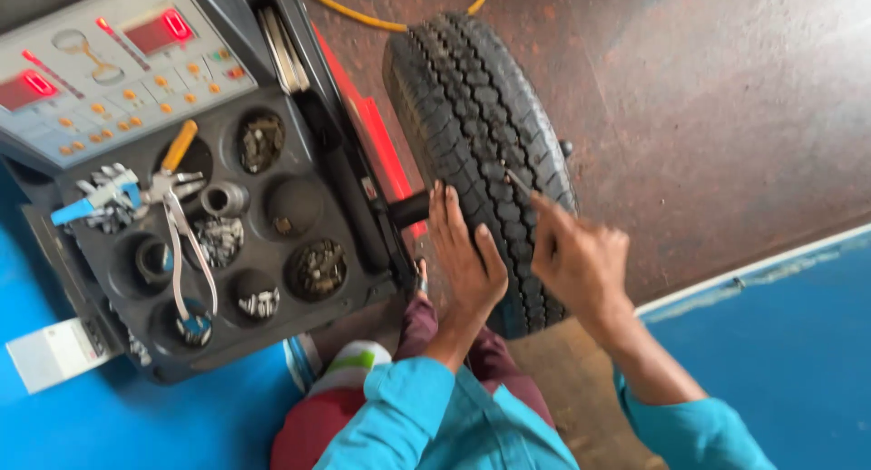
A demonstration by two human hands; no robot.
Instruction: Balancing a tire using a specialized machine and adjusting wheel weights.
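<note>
A worn brown floor [726, 116] with blue-painted patches lies under one tyre [481, 134] mounted on a wheel-balancing machine [299, 216]. The left hand [464, 257] rests flat and spread on the tyre's tread, grasping nothing. The right hand [581, 257], just right of it, pinches one thin metal pick [519, 181] whose tip touches the tread. Left of the tyre, the machine's tray holds about nine round cups of weights, one pair of pliers [177, 216], and two red displays above.
</note>
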